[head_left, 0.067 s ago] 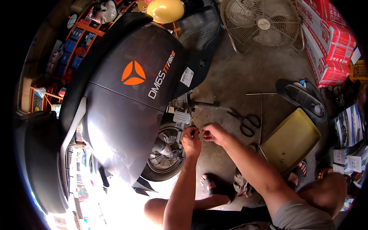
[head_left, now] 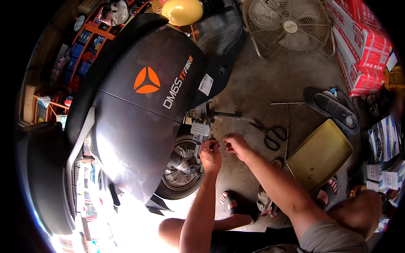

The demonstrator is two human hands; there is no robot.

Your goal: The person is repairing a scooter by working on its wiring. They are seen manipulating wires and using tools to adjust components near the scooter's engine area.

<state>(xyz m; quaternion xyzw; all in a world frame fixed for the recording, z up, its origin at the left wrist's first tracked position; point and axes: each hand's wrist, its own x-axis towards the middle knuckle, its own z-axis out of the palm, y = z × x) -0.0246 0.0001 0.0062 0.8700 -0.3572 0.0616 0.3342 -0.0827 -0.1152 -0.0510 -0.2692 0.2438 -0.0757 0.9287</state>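
Note:
Beside the rear wheel point(head_left: 182, 168) of a grey electric scooter point(head_left: 139, 114), my left hand point(head_left: 210, 155) is closed, its thumb and fingertips pinched together. A thin cable point(head_left: 212, 132) runs down from the scooter toward these fingertips; whether they grip it I cannot tell. Just to the right, my right hand point(head_left: 236, 146) is closed with its fingers curled, a small gap from the left. Something tiny shows below its fingertips, too small to name. Above the left hand is a grey ribbed footrest point(head_left: 200, 129) on the scooter.
Black-handled scissors point(head_left: 272, 137) and a T-handle wrench point(head_left: 287, 122) lie on the floor to the right. A yellowish tray point(head_left: 322, 154) holds a few tiny parts. A floor fan point(head_left: 290, 27) and red-and-white boxes point(head_left: 365, 46) stand farther off.
My right hand has shifted slightly right and up, widening the gap to my left hand. The left hand stays almost in place.

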